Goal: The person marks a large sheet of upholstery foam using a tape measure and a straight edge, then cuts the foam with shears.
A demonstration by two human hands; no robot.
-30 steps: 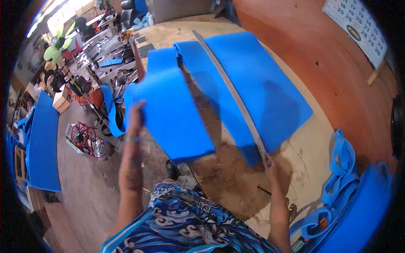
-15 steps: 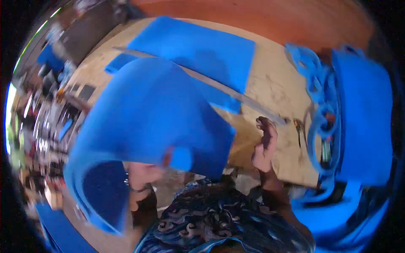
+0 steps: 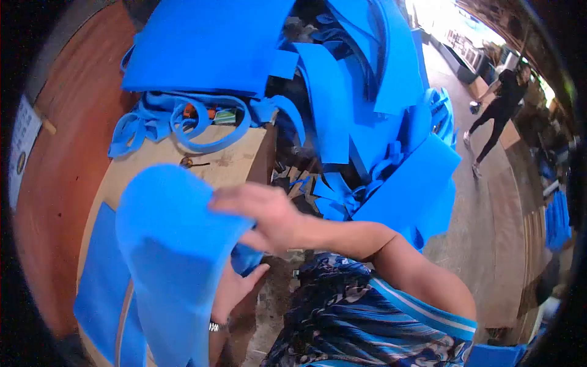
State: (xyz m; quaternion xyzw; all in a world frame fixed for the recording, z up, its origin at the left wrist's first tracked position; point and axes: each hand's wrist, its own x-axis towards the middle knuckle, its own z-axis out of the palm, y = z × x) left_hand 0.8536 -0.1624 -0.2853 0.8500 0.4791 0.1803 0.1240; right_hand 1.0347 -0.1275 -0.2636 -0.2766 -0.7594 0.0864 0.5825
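Observation:
A bent blue foam sheet (image 3: 171,244) arches over the near part of the wooden table. My right hand (image 3: 263,214) grips its edge near the top, fingers on the outer face. Lower down, my left hand (image 3: 232,290), with a metal watch on the wrist, is at the same edge; its thumb sticks out and its fingers are partly behind the foam. Another flat blue sheet (image 3: 101,269) lies on the table, with a long straight strip (image 3: 124,315) across it, partly covered by the held sheet.
Looped blue offcuts (image 3: 214,144) lie on the wooden table (image 3: 235,165) beside a large blue sheet (image 3: 208,46). Blue scraps (image 3: 422,183) are heaped beyond the table's edge. A person in dark clothes (image 3: 504,101) walks at the right. A reddish-brown panel (image 3: 67,165) stands left.
The view has swung right, toward the scrap heap and walkway. My right hand was apart from the foam and is now on its edge; the bent sheet has turned with my left hand.

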